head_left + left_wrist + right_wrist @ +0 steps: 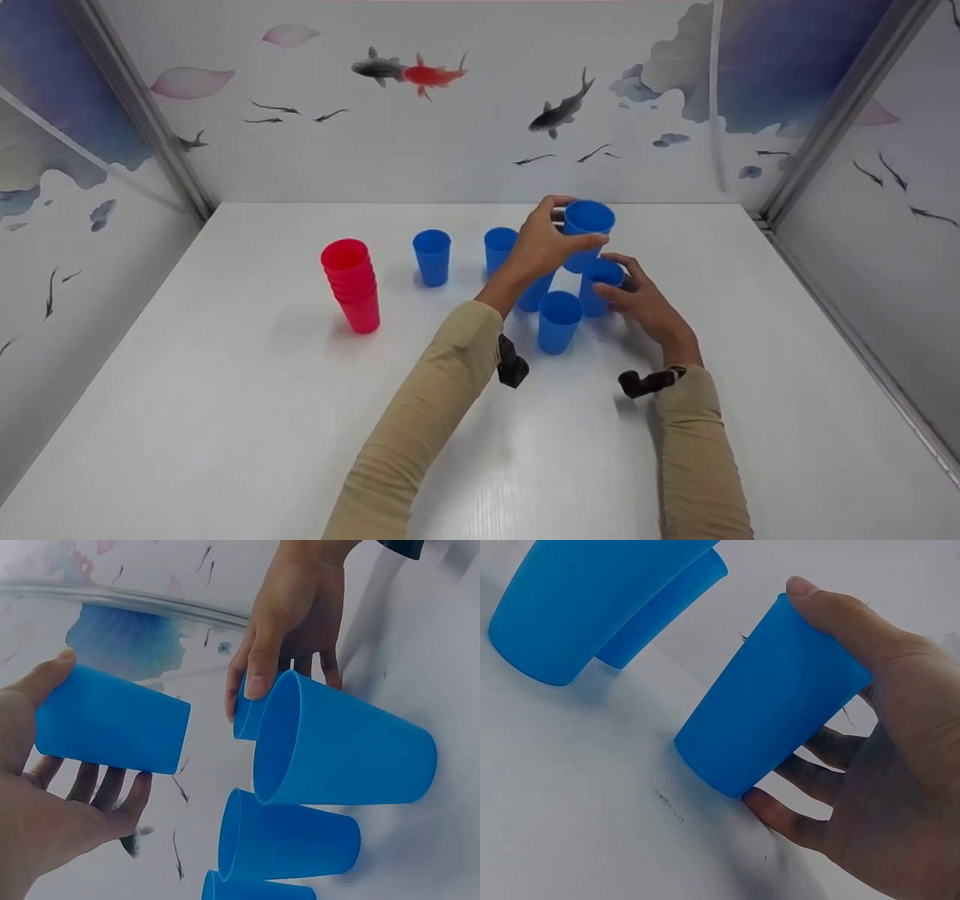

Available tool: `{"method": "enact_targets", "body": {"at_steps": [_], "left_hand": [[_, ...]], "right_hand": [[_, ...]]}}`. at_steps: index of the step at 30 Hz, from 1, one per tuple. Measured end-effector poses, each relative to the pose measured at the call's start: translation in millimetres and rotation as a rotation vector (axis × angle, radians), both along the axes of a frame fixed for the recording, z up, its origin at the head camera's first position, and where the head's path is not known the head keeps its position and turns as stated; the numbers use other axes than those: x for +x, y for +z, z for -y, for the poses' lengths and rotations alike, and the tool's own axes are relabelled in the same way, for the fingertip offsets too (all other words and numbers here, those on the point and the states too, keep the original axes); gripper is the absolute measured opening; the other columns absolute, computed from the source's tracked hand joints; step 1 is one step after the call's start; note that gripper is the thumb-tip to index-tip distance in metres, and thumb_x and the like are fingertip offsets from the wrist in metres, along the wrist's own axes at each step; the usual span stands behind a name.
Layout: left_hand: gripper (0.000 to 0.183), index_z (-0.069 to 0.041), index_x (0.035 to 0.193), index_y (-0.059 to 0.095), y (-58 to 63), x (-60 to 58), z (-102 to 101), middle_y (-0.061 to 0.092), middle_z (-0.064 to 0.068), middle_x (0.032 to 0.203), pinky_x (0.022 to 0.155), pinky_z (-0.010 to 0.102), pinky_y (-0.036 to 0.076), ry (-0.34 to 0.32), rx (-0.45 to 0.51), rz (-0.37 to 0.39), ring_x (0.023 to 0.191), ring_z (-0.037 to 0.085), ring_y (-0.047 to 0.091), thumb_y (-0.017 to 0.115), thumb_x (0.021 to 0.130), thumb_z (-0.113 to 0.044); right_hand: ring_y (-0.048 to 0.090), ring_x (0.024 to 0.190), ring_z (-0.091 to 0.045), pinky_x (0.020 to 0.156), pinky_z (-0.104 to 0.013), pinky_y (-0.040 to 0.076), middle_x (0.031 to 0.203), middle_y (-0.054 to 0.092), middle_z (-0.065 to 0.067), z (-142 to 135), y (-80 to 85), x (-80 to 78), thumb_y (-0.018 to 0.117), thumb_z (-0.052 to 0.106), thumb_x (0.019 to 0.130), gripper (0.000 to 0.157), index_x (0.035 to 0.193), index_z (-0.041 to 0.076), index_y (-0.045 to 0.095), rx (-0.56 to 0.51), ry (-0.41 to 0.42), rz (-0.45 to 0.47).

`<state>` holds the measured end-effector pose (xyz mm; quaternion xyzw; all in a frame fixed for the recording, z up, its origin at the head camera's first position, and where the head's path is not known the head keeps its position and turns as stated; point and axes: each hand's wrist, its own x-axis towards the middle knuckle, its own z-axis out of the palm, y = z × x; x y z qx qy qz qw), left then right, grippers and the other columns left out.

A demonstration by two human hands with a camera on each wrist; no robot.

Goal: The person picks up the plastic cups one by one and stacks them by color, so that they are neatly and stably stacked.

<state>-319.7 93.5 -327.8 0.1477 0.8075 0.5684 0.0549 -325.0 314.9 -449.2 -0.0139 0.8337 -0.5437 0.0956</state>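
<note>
My left hand [541,241] holds a blue cup [112,720] up in the air, thumb on the near side and fingers around the far side. Its open mouth faces up, and it hangs above the cups on the white table. Lower and to the right, my right hand [651,306] grips another blue cup [772,697] by its side, its thumb at the rim and its base close to the tabletop. Just left of that cup stands a blue cup [559,330], upright, with another blue cup [534,297] behind it, partly covered by my left forearm.
Two more upright blue cups stand farther back, one [432,259] at the left and one [499,249] partly behind my left hand. A stack of red cups [358,292] stands at the left. Walls painted with fish [562,112] enclose the white table [225,390].
</note>
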Motion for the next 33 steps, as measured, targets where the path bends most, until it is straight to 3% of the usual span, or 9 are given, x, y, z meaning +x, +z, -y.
{"method": "enact_targets", "body": {"at_steps": [10, 17, 22, 33], "left_hand": [[0.073, -0.022, 0.149, 0.043, -5.3, 0.6, -28.9, 0.050, 0.007, 0.151, 0.110, 0.047, 0.048, 0.012, 0.020, 0.027, 0.137, 0.027, 0.052, 0.077, 0.087, -0.039], [0.073, -0.020, 0.150, 0.042, -15.1, 0.0, -40.1, 0.050, 0.010, 0.151, 0.111, 0.050, 0.046, 0.001, 0.013, 0.019, 0.138, 0.029, 0.051, 0.077, 0.088, -0.035], [0.073, -0.020, 0.150, 0.041, -23.7, -1.3, -43.3, 0.049, 0.010, 0.151, 0.112, 0.049, 0.046, 0.027, 0.008, 0.032, 0.138, 0.029, 0.051, 0.077, 0.088, -0.035], [0.073, -0.017, 0.151, 0.040, -38.5, -3.4, -49.3, 0.047, 0.011, 0.153, 0.113, 0.047, 0.045, 0.030, -0.007, 0.063, 0.139, 0.029, 0.050, 0.077, 0.089, -0.031]], "right_hand": [[0.022, 0.153, -0.042, 0.121, -0.061, 0.027, 0.170, 0.010, -0.014, 2.9, 0.0, 0.1, 0.067, 0.060, 0.088, 0.099, 0.160, 0.031, 0.006, -0.017, -0.010, 0.023], [0.019, 0.154, -0.043, 0.121, -0.058, 0.029, 0.171, 0.003, -0.013, 3.2, -0.6, 0.7, 0.064, 0.043, 0.097, 0.098, 0.160, 0.034, -0.010, -0.074, 0.022, -0.007], [0.019, 0.154, -0.042, 0.121, -0.057, 0.030, 0.171, -0.001, -0.012, 2.9, -0.8, -0.3, 0.065, 0.042, 0.097, 0.100, 0.159, 0.036, -0.013, -0.081, 0.017, -0.009], [0.020, 0.154, -0.042, 0.120, -0.059, 0.031, 0.170, 0.007, -0.012, -1.0, -2.4, 3.3, 0.069, 0.052, 0.090, 0.100, 0.162, 0.033, 0.002, -0.052, 0.001, -0.056]]}}
